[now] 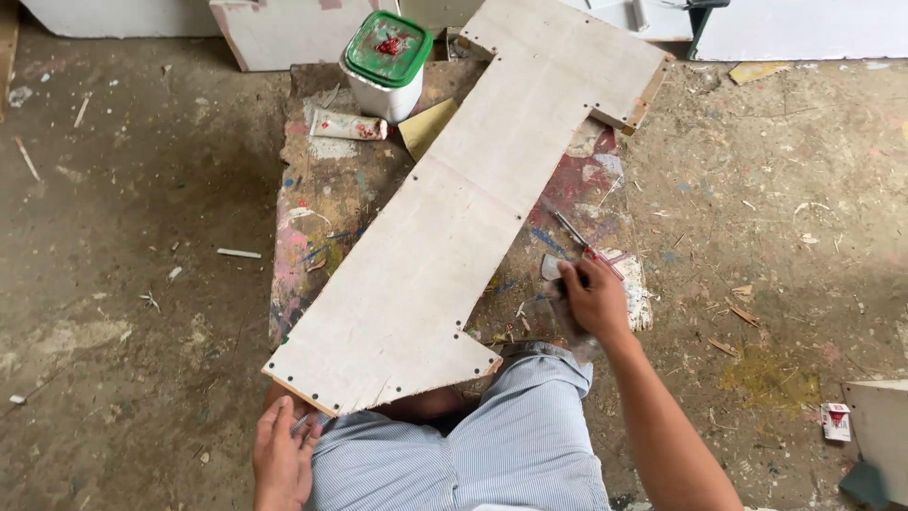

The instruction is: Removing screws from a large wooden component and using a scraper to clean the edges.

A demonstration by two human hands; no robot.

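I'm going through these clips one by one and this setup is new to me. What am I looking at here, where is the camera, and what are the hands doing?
There is one picture, taken by a camera worn on a person's head and looking down at their own lap and hands. A long pale wooden panel lies across a paint-stained board on a dusty floor. The right hand rests beside the panel, on a scrap of material near a thin tool; what it grips is unclear. The left hand lies open on the knee, holding nothing. Behind stand a green-lidded tub and a tube.

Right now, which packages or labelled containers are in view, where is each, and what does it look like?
Tub: far end of the paint-stained board, white, squarish, green lid smeared red.
Tube: lying beside the tub, whitish with red marks.
Small packet: floor at right, red and white, rectangular.
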